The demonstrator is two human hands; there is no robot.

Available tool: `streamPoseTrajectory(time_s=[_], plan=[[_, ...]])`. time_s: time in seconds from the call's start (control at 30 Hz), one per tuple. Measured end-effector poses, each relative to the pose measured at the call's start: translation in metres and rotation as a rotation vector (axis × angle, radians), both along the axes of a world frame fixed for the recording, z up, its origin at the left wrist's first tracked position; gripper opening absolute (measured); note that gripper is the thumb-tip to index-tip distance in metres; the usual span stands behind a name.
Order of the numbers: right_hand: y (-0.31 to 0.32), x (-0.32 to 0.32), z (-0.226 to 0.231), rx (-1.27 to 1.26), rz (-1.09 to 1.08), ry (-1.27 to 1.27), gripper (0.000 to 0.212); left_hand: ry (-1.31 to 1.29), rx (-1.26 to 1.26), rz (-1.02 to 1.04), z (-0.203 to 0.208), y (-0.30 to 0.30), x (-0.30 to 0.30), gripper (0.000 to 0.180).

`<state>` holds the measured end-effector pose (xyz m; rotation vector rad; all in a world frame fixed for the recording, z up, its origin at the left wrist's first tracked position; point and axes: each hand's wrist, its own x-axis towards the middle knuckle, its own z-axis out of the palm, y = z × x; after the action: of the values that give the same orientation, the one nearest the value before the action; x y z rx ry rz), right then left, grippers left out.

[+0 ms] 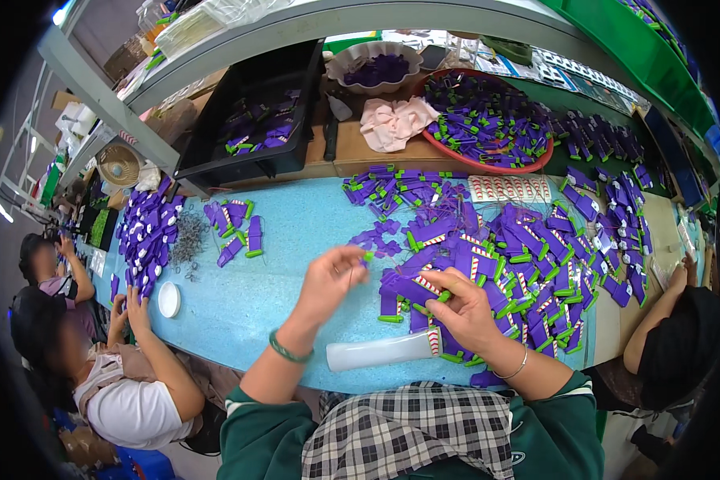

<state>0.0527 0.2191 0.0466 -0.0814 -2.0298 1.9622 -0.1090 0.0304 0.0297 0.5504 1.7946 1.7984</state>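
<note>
My right hand [466, 312] pinches a purple plastic piece [408, 286] with a green end and a red-and-white striped sticker along one edge. Just left of it, slightly blurred, my left hand [334, 282] has its fingertips closed on a small part [367, 258] showing green and purple. Under and beyond my right hand spreads a heap of similar purple and green pieces [528, 248], many with striped stickers. In front of me lies a pale backing strip [380, 352] with striped stickers at its right end.
Small purple parts [380, 238] lie beyond my left hand. A sticker sheet [508, 190], red basin [488, 160] of pieces, pink cloth [396, 124] and black tray [252, 152] stand farther back. At left are a white lid [169, 300], wire-like bits [188, 238] and co-workers.
</note>
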Motion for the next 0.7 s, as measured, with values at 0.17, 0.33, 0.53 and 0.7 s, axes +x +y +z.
streamPoseTrajectory(time_s=[0.17, 0.33, 0.53, 0.7], plan=[[-0.013, 0.003, -0.001, 0.13, 0.032, -0.034, 0.044, -0.471, 0.39, -0.003, 0.011, -0.019, 0.062, 0.019], [-0.023, 0.01, 0.004, -0.158, -0.015, 0.062, 0.042, -0.521, 0.492, 0.011, 0.008, -0.023, 0.072, 0.023], [-0.025, 0.018, 0.012, 0.205, 0.03, -0.022, 0.042, -0.281, 0.397, -0.067, 0.008, -0.022, 0.075, 0.029], [-0.03, 0.019, 0.017, 0.351, -0.024, 0.02, 0.041, -0.184, 0.39, 0.013, 0.009, -0.025, 0.082, 0.028]])
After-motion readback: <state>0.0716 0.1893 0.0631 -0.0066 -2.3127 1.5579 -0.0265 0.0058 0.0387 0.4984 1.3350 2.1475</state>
